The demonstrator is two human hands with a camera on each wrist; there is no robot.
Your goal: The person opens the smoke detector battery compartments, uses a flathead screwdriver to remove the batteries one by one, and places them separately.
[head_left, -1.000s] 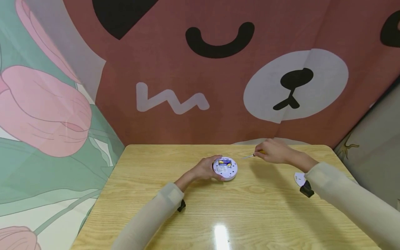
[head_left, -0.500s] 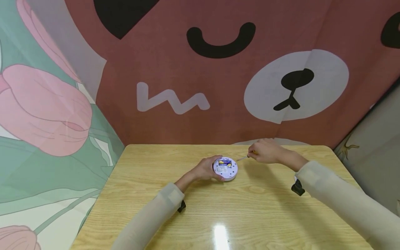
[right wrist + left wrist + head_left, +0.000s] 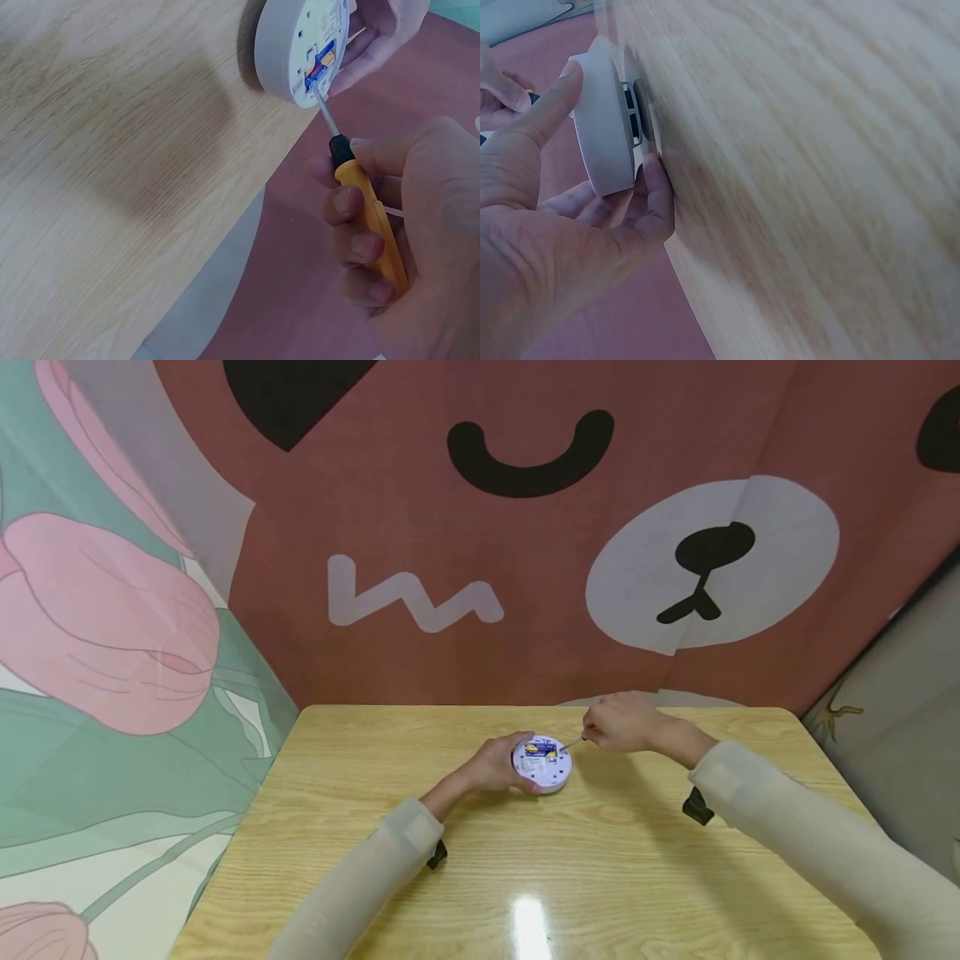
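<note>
Counted: one round white device [image 3: 542, 763], one screwdriver [image 3: 365, 204], two hands, one wooden surface [image 3: 615, 860].

The device lies flat on the surface near its middle, back face up, showing a label, small holes and an open slot with a blue and yellow battery [image 3: 322, 63]. I count one battery; whether a second sits beside it I cannot tell.

Left hand [image 3: 491, 766]: fingers [image 3: 654, 196] curled round the device's rim on its near-left side, thumb along the top edge, lower fingers against the rim at the surface. The device sits directly in this grip.

Right hand [image 3: 618, 723]: fingers [image 3: 352, 244] wrapped tight round the yellow handle of the screwdriver. The metal shaft runs out from the fingers toward the left hand, and its tip meets the device at the battery slot, just past the right fingertips.

Around: both arms wear pale sleeves, each with a small black wrist unit [image 3: 697, 807]. Behind the surface hangs a brown cloth with a cartoon bear face [image 3: 711, 560]; to the left, a green cloth with pink tulips [image 3: 105, 618]. A bright lamp glare [image 3: 529, 927] lies on the surface nearer the person than either hand. Nothing stands between the two hands but the device itself.
</note>
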